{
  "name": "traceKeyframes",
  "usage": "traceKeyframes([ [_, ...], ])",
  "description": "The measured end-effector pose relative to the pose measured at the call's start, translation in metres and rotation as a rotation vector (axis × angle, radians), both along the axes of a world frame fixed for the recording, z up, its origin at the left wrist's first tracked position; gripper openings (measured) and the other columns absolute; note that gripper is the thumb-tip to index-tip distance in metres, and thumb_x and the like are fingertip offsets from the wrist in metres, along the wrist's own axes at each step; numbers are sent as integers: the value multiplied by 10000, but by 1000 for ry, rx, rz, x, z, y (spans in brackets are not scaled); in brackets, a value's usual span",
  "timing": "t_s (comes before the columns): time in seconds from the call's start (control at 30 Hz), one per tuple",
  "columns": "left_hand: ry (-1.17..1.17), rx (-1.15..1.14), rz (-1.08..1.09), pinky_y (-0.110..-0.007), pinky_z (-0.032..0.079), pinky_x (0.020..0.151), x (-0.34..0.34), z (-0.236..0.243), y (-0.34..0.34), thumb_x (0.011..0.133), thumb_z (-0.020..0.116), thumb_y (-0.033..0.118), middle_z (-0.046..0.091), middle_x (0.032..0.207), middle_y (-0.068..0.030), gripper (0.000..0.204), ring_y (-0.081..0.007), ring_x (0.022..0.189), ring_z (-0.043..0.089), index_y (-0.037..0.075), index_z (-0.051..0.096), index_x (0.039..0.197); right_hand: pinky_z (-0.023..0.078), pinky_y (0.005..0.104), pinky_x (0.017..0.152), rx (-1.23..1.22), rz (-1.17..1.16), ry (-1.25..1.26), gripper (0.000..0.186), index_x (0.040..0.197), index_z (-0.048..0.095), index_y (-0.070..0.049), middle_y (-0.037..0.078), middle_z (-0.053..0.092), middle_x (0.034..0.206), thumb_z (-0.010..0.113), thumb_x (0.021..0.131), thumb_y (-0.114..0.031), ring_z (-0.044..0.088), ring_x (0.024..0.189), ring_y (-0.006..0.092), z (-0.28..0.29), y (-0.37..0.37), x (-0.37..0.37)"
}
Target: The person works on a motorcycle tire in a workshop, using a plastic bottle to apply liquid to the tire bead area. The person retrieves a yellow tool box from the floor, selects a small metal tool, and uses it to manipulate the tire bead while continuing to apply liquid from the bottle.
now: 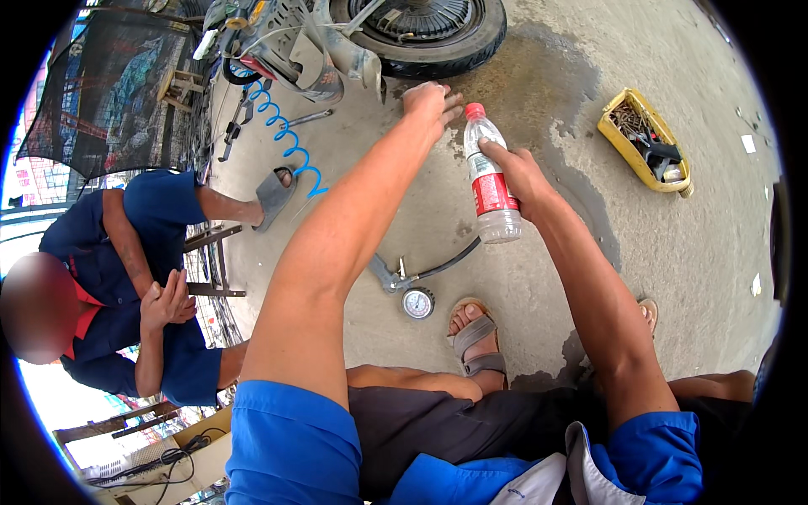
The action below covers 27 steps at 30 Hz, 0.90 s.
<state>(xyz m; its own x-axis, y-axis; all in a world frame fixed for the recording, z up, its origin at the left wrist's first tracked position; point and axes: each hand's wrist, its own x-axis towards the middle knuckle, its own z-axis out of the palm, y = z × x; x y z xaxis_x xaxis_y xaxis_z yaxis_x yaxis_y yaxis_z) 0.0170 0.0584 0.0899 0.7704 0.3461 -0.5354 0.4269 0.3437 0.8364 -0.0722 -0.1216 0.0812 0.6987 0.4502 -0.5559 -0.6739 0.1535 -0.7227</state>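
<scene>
Bottle (486, 172), clear with a red label (494, 195), is hanging above the floor (707, 278), and I am watching the right hand (517, 172) grasping its side. The left hand (429, 108) is hovering free, fingers loosely parted, just beside the red cap (475, 110), near the tyre's (454, 61) lower edge.
</scene>
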Motion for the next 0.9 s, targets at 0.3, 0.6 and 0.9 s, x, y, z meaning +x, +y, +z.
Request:
traceKeyframes([
  [0.3, -27, -38, 92, -566, 475, 952, 9, -4, 1, 876, 471, -88, 488, 1158, -171, 183, -376, 1111, 561, -28, 459, 1048, 511, 343, 483, -33, -51, 13, 551, 1010, 530, 123, 132, 608, 772, 656, 844, -387, 607, 559, 179, -3, 1, 0],
  [0.6, -60, 3, 141, -542, 503, 927, 6, -2, 8, 826, 501, -136, 513, 1103, -156, 232, -347, 1042, 597, -41, 489, 1038, 516, 348, 485, -34, -68, 18, 574, 1046, 507, 132, 132, 602, 777, 655, 847, -386, 606, 558, 184, 3, 2, -2],
  [0.9, -94, 76, 180, -495, 504, 917, -3, 6, 23, 812, 463, -172, 449, 1324, -144, 541, -300, 1066, 589, -33, 392, 1329, 514, 342, 485, 10, 14, 13, 521, 979, 542, 111, 126, 602, 748, 652, 847, -380, 603, 548, 179, 0, 1, 0],
])
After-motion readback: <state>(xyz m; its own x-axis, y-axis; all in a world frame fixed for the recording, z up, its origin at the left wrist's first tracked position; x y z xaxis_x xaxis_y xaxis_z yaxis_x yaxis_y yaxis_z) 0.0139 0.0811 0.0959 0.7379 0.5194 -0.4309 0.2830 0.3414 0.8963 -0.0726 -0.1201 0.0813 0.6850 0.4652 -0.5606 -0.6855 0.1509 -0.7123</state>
